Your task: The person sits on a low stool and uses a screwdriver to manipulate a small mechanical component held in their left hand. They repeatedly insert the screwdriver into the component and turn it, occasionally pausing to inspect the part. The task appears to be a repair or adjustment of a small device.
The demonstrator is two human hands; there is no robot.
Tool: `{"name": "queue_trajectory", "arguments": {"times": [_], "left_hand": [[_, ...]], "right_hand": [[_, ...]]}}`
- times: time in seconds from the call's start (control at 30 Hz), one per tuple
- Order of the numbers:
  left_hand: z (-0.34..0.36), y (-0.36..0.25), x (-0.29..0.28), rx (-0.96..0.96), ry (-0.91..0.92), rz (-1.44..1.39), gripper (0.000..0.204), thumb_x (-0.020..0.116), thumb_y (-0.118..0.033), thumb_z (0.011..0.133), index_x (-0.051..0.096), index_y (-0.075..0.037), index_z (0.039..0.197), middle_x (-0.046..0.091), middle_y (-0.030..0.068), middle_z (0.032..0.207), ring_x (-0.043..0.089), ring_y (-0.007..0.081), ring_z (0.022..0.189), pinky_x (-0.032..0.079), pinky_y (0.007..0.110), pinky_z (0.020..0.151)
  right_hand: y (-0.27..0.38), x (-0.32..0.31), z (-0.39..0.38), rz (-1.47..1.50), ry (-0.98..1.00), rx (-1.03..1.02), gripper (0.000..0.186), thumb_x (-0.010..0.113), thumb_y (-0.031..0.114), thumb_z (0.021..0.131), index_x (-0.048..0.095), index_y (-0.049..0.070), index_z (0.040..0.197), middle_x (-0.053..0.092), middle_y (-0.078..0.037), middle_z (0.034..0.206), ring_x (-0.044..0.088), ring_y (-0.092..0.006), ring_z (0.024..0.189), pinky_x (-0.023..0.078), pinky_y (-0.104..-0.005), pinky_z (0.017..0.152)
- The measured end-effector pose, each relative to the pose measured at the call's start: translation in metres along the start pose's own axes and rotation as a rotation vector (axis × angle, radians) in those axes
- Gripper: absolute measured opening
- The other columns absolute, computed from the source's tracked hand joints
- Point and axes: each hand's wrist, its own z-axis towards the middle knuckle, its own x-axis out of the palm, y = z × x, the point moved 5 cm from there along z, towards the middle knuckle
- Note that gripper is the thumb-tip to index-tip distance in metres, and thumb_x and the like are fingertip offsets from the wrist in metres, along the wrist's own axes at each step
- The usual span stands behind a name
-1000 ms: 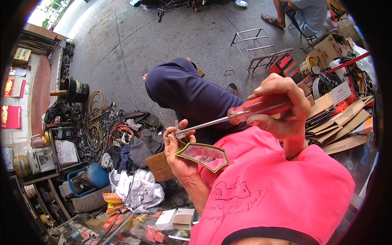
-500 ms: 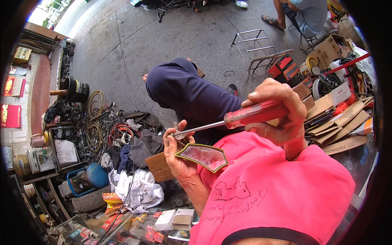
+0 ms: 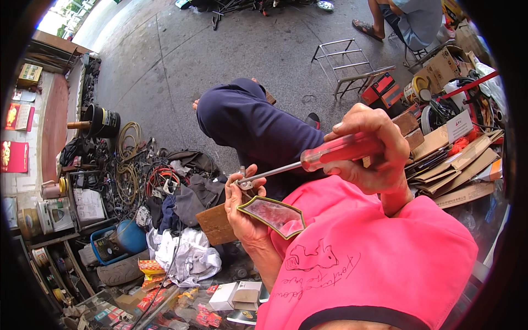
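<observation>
My right hand (image 3: 379, 144) is closed round the clear red handle of a screwdriver (image 3: 341, 152). Its long shaft points left, and the tip meets a small metal fitting (image 3: 245, 184). That fitting is pinched in the fingers of my left hand (image 3: 245, 212), with a short stub standing up from it. Against the left palm and wrist lies a flat, see-through angular piece with a yellow-green and black rim (image 3: 273, 215). Whether that piece is joined to the fitting is hidden by the fingers. Both hands are above my lap, in front of the pink shirt (image 3: 374, 253).
A metal stool frame (image 3: 346, 66) stands ahead, with a seated person (image 3: 416, 25) beyond it. Flattened cardboard (image 3: 459, 165) is heaped at the right. Coiled cables (image 3: 129, 140), dark cloths (image 3: 190, 206) and a white cloth (image 3: 187, 258) lie left; small boxes (image 3: 223, 296) are near.
My left hand, with the fitting and the rimmed piece, has shifted slightly right and tilted. My right hand has turned a little on the screwdriver handle, and the tip stays at the fitting.
</observation>
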Motion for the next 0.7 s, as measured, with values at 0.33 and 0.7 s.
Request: {"name": "queue_trajectory", "arguments": {"times": [0.33, 0.7], "left_hand": [[-0.005, -0.011, 0.028, 0.064, 0.150, 0.000, 0.075, 0.057, -0.049, 0.090, 0.032, 0.002, 0.138, 0.045, 0.0265, 0.132, 0.061, 0.0317, 0.103, 0.053, 0.031, 0.072], [-0.010, -0.004, 0.020, 0.067, 0.036, 0.411, 0.076, 0.064, -0.005, 0.078, 0.026, 0.003, 0.143, 0.047, 0.0224, 0.130, 0.061, 0.0263, 0.102, 0.053, 0.028, 0.076]], "right_hand": [[-0.023, -0.005, -0.014, 0.192, -0.127, 0.206, 0.053, 0.084, 0.014, 0.070, 0.053, -0.002, 0.109, 0.060, -0.011, 0.093, 0.064, -0.0177, 0.083, 0.053, -0.0275, 0.073], [-0.022, -0.002, -0.013, 0.167, -0.057, 0.088, 0.048, 0.083, 0.007, 0.070, 0.057, -0.004, 0.109, 0.062, -0.010, 0.101, 0.067, -0.0172, 0.088, 0.054, -0.0263, 0.075]]}}
